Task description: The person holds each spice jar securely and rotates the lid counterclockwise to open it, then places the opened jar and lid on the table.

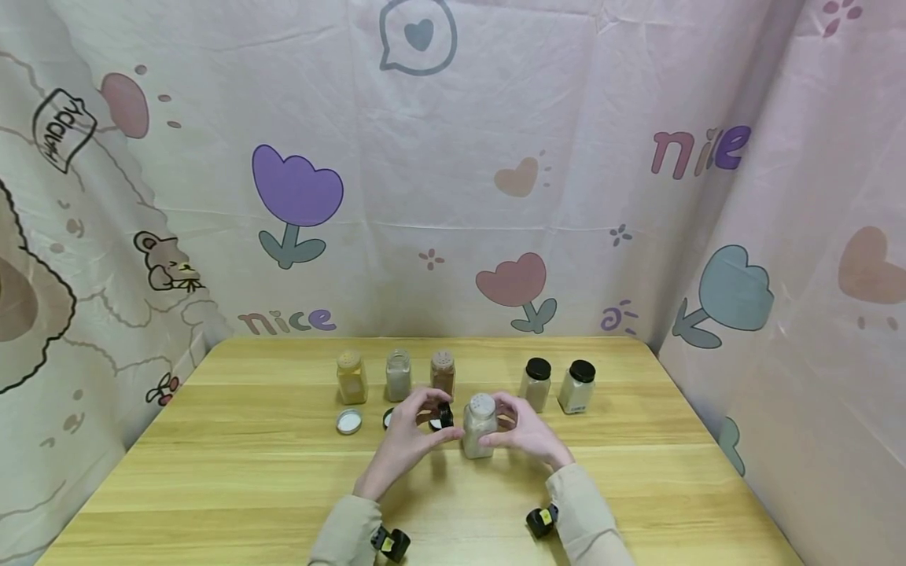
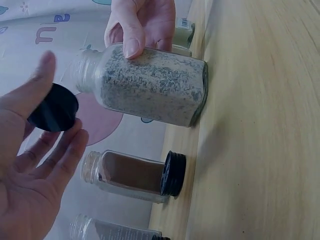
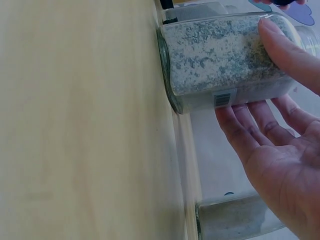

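A glass spice jar (image 1: 479, 438) with a white perforated shaker top holds a pale powder flecked with grey-green. My right hand (image 1: 527, 433) grips it upright, thumb on the near face and fingers round the far side, as the right wrist view shows. To the left, my left hand (image 1: 409, 428) pinches a round black lid (image 2: 56, 107) between thumb and fingers, apart from the jar's neck. A barcode label (image 3: 222, 98) shows low on the jar's side.
Behind my left hand stand three lidless jars: yellow (image 1: 352, 384), grey (image 1: 399, 383) and brown (image 1: 443, 374). In front of them lie loose lids, one with its white inside (image 1: 349, 422) up. At right stand two black-capped jars (image 1: 535, 387). A printed curtain (image 1: 425, 196) hangs behind the table.
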The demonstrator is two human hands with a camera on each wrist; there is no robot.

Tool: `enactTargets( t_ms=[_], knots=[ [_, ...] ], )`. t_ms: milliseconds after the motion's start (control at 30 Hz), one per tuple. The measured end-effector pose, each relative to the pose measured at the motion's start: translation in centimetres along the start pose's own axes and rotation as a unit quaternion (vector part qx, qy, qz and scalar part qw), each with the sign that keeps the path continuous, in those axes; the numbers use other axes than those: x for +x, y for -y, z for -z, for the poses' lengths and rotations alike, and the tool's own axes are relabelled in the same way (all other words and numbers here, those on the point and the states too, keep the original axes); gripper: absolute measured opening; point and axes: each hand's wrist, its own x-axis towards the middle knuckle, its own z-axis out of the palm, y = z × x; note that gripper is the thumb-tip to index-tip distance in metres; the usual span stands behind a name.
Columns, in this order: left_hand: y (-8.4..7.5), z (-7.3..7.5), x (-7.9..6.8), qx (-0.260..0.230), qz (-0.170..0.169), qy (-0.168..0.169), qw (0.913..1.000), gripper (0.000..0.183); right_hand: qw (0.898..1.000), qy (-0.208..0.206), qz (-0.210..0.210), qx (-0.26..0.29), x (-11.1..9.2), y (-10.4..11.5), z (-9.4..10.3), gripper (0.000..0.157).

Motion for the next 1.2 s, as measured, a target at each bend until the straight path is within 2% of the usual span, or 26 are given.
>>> enactTargets(
  t_ms=[133,300,467,600,733,1033,1200],
  knots=[
    [0.1,0.0,-0.1,-0.005,0.028,0.005,0.9996,0.053,1.000,-0.009,-0.005,-0.001,0.0,0.2,0.1,0.068],
    [0.1,-0.1,-0.2,0.002,0.045,0.016,0.9989,0.055,1.000,-0.026,-0.007,-0.010,0.1,0.2,0.2,0.070],
    [0.3,-0.3,-0.3,0.044,0.062,0.041,0.9963,0.055,0.999,-0.046,-0.003,-0.019,0.2,0.0,0.3,0.069],
    [0.6,-0.5,-0.2,0.098,0.056,0.056,0.9920,0.055,0.998,-0.063,-0.008,-0.020,0.4,-0.1,0.3,0.069],
    [0.7,-0.7,-0.3,0.122,0.047,0.066,0.9892,0.053,0.996,-0.084,-0.017,-0.018,0.8,-0.1,0.2,0.069],
    [1.0,-1.0,-0.4,0.136,0.041,0.078,0.9868,0.051,0.991,-0.127,-0.040,-0.003,2.0,0.0,0.1,0.073],
    [1.1,-1.1,-0.5,0.135,0.042,0.078,0.9869,0.055,0.989,-0.142,-0.033,0.005,2.7,-0.1,0.1,0.070]
  ],
)
